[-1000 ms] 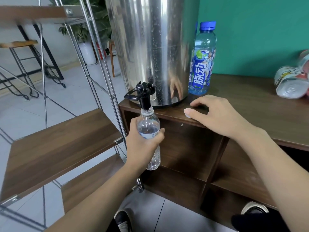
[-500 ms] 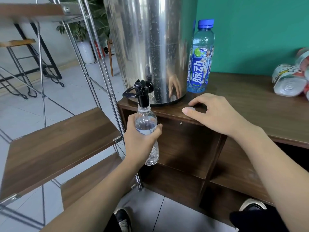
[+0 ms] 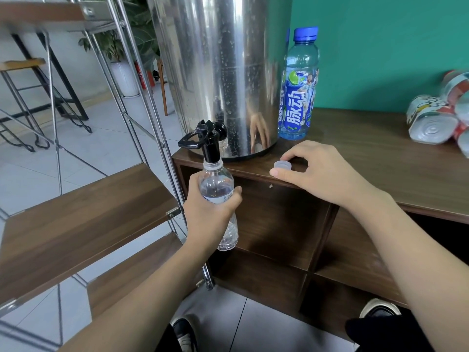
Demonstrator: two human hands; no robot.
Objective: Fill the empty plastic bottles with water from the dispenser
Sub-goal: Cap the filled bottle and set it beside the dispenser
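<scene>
I stand at a dark wooden cabinet (image 3: 380, 148) against a teal wall (image 3: 380, 47), beside a steel-framed wooden staircase (image 3: 76, 212). Pale floor tiles (image 3: 76, 153) lead to a potted plant (image 3: 121, 54) in daylight.

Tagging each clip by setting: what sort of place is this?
Probably a café or office break area. A steel water dispenser stands on a wooden cabinet, folding metal-and-wood shelving stands beside it, and a potted plant stands on the tiled floor behind.
</scene>
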